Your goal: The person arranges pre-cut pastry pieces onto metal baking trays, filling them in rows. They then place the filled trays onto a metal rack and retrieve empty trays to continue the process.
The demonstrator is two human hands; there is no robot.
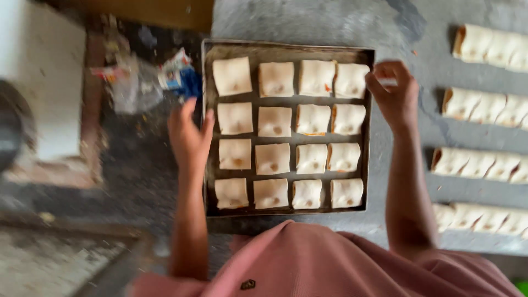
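Your dark rectangular metal baking tray (286, 50) sits mid-tabletop, carrying sixteen pale square dough parcels (273, 158) in four rows. Your left hand (188, 135), fingers spread, touches its 9 o'clock rim; your right hand (394, 94) curls at 2 o'clock.

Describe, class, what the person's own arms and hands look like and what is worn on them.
Both forearms are bare, with no gloves, sleeves, watch or visible rings on the left hand or right hand. A pink garment with a small dark emblem covers the torso below.
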